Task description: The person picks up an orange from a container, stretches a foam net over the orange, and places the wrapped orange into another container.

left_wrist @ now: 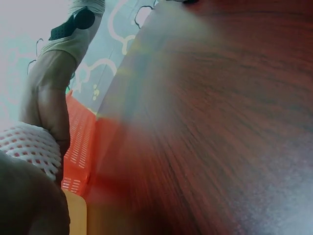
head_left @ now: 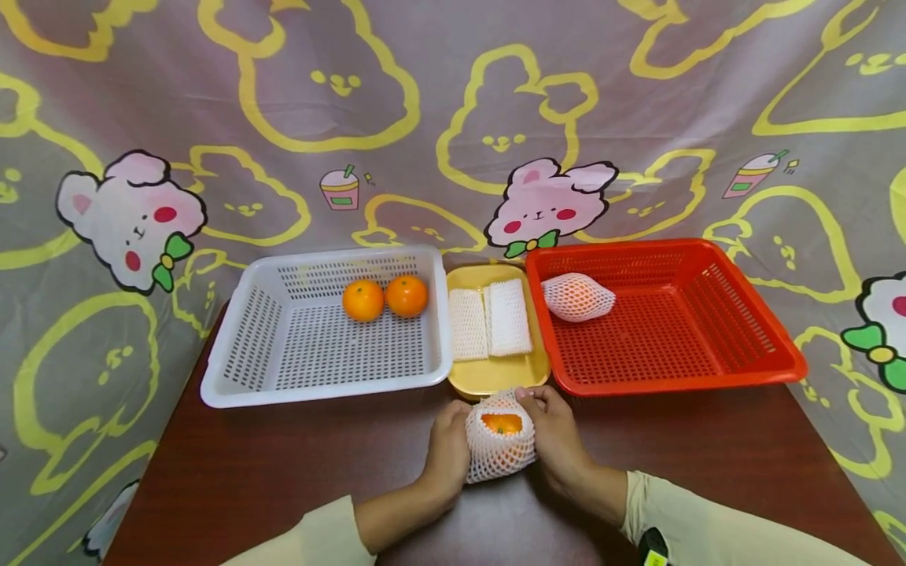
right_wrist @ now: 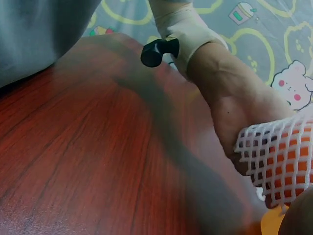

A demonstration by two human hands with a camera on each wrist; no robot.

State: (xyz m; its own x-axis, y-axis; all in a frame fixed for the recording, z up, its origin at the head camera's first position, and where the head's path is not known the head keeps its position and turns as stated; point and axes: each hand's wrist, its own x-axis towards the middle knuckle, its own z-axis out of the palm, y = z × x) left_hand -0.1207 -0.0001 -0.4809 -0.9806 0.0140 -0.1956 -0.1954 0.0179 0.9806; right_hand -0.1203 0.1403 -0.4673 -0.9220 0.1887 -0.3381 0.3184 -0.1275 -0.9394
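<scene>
An orange (head_left: 502,425) sits inside a white foam fruit net (head_left: 499,458), its stem end showing through the net's open top. My left hand (head_left: 447,450) grips the net from the left side. On the right, my right hand (head_left: 557,437) pinches the net's upper edge between thumb and fingers. In the right wrist view the net (right_wrist: 279,156) spreads over the orange and some of the left fingers. The left wrist view shows only part of the net (left_wrist: 33,146), with my right hand (left_wrist: 51,105) behind it.
A white basket (head_left: 329,391) at the left holds two oranges (head_left: 385,298). In the middle, a yellow tray (head_left: 495,377) contains folded foam nets (head_left: 508,318). The red basket (head_left: 679,385) at the right holds a netted fruit (head_left: 579,298). All stand on a dark wooden table (head_left: 283,464) before a patterned cloth.
</scene>
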